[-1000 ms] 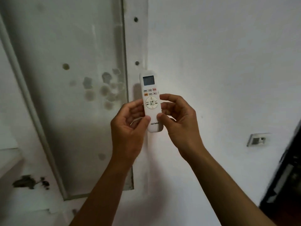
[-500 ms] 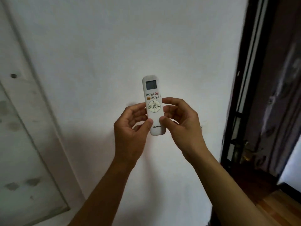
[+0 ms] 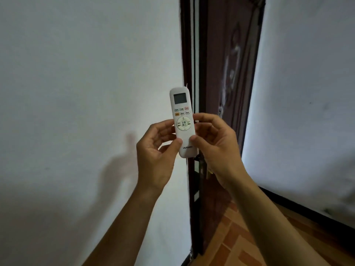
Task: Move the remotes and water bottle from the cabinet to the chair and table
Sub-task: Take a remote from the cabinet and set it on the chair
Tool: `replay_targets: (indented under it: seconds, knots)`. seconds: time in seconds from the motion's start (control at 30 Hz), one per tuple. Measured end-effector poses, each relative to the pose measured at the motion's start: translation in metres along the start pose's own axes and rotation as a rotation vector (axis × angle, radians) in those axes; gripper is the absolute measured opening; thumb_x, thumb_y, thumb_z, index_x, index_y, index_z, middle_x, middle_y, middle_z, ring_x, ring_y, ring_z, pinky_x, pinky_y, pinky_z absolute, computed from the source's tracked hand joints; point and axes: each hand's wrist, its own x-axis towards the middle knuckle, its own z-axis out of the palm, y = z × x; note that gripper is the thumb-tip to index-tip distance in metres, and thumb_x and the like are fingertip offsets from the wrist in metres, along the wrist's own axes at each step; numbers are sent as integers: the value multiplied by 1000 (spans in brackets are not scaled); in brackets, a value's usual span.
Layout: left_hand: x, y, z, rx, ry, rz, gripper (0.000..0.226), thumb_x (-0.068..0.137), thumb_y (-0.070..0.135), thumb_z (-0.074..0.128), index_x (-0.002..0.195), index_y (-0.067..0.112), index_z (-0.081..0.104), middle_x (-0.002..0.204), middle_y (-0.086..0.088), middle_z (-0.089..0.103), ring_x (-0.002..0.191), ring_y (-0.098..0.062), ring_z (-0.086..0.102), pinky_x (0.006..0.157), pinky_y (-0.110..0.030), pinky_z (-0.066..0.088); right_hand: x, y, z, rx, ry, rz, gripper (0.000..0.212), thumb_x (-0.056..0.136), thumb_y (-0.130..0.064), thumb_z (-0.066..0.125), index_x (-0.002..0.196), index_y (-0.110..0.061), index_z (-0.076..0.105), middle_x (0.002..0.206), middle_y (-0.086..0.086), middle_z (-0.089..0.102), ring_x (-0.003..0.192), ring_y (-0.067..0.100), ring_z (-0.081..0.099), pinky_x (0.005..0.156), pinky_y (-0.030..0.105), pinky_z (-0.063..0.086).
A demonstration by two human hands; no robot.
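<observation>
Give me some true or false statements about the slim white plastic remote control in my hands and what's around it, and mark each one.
1. The slim white plastic remote control is held upright with its small grey screen at the top. True.
2. Only one hand holds it. False: the left hand and the right hand both grip its lower half, with the thumbs on its front.
3. A dark brown panelled door stands behind it. True.
4. Grey carpet lies at the lower right. False: an orange-brown tiled floor shows there.
5. A water bottle stands beside the door. False: no bottle is in view.
</observation>
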Motion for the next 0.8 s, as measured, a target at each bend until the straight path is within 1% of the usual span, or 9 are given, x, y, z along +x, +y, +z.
replay_targets:
  seconds: [0.1,0.17,0.23,0.3,0.37,0.43,0.6,0.7,0.8]
  knots:
    - [11,-13,17,-78,-80,0,40,84,7,77,105,38,61,106,28,68,100,3,69,71,-13,55,5,1,-11,-57,78,-17,38,93,-1,67,121,-26,60,113,-6,70,104,1,69,78,21,60]
    - [23,-18,27,-142,-164,-9,40,85,5,76,106,36,62,107,26,68,103,2,69,71,-11,54,7,1,-18,-85,155,-18,36,93,-1,66,119,-26,60,111,-7,71,104,2,70,81,24,62]
    - [33,-27,35,-193,-236,0,39,85,5,76,110,33,63,112,20,70,107,-5,70,74,-14,56,10,1,-23,-121,227,-12,35,93,-2,66,119,-26,60,111,-7,71,105,4,70,80,26,62]
    - [38,-36,44,-243,-282,-1,38,85,6,75,116,26,64,118,12,71,111,-10,70,80,-21,59,11,0,-28,-164,269,4,35,93,-2,67,119,-25,60,111,-6,71,104,5,70,78,24,62]
    - [39,-46,54,-315,-344,-20,39,85,5,75,120,20,64,120,6,71,112,-11,69,85,-28,60,9,2,-34,-230,336,12,36,92,0,67,119,-23,61,111,-2,72,102,6,71,76,21,61]
    - [37,-54,68,-374,-416,-29,38,86,4,74,120,18,64,119,6,72,112,-10,69,87,-30,60,2,3,-42,-293,408,18,38,91,2,68,119,-23,62,109,2,73,100,10,72,75,21,60]
    - [16,-54,114,-519,-613,-60,37,86,1,72,118,18,64,115,0,73,110,-15,70,88,-28,59,-34,-7,-76,-436,592,52,40,91,4,67,123,-21,62,108,5,74,101,19,71,83,31,62]
    - [-10,-43,142,-553,-714,-70,38,86,3,73,118,21,64,114,5,73,107,-11,70,84,-22,58,-63,-20,-101,-483,692,92,41,92,2,66,123,-23,60,112,3,72,107,17,70,89,39,61]
    - [-35,-32,166,-597,-779,-120,36,86,4,73,118,21,65,115,4,73,107,-13,70,86,-25,60,-87,-29,-124,-519,772,108,40,92,-1,67,122,-27,60,114,0,70,110,13,69,92,42,61]
